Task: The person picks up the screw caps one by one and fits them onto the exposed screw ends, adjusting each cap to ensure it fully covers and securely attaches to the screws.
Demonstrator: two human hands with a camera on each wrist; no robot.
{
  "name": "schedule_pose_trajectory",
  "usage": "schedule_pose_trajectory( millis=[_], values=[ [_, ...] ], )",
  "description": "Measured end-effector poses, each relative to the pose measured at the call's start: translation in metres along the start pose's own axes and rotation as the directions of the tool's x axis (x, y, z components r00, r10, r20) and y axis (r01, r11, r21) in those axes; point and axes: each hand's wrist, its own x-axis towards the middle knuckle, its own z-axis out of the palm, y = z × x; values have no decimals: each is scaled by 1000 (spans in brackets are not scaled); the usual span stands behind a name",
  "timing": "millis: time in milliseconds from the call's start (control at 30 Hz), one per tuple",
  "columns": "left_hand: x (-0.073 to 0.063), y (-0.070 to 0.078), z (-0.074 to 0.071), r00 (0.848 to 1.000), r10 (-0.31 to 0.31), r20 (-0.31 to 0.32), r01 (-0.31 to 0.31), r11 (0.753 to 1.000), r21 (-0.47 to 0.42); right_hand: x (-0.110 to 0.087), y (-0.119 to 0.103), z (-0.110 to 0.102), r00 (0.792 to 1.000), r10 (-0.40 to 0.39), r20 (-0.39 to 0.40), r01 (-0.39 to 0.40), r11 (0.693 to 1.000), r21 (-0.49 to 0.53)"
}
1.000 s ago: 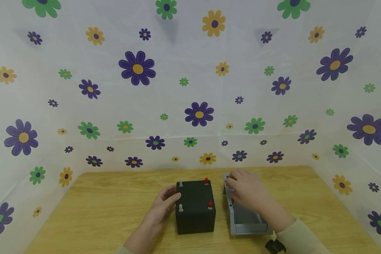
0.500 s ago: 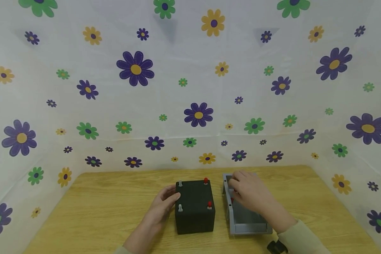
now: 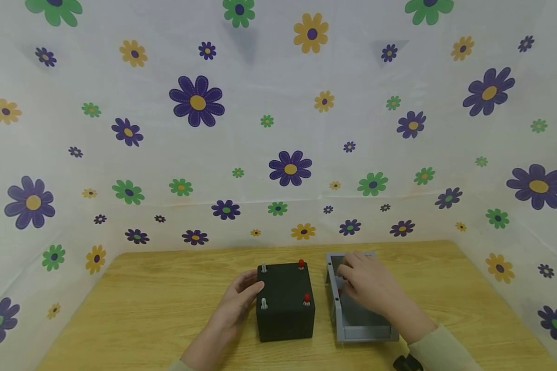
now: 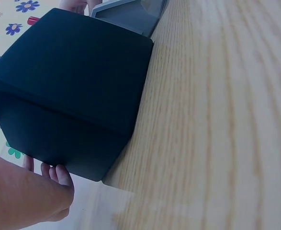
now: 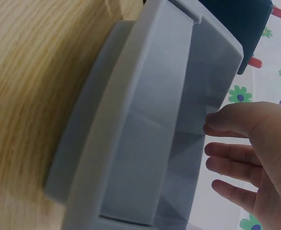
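Note:
A black box point(image 3: 285, 296) stands on the table with four-cornered top fittings: silver toggle levers point(image 3: 264, 303) on the left and red-capped levers point(image 3: 307, 298) on the right. My left hand point(image 3: 234, 304) rests against its left side, thumb at the top edge; in the left wrist view its fingertips point(image 4: 62, 175) touch the side face. To the box's right is a grey tray point(image 3: 364, 334). Over it hovers my right hand point(image 3: 369, 283), fingers loosely bent and pointing into it. Nothing shows between those fingers in the right wrist view. A small red piece point(image 3: 339, 292) shows inside the tray.
A wooden table point(image 3: 167, 293) bears everything. White sheeting point(image 3: 260, 154) printed with flowers closes off the back and both sides. A small black object point(image 3: 407, 363) lies near my right sleeve point(image 3: 445, 348) at the front.
My right hand has shifted slightly right and toward me over the tray, uncovering more of its left part and the small red piece. My left hand and the box stay in place.

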Motion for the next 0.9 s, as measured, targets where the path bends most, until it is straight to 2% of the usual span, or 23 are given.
schedule_pose_trajectory(
  millis=[300,900],
  values=[
    [-1,0,0,1000,-7,4,7,1000,8,-5,0,6,999,-30,-32,29,1000,-4],
    [-4,-1,1,1000,7,1,-7,1000,7,-12,1,17,1000,-10,21,10,1000,1]
  ],
)
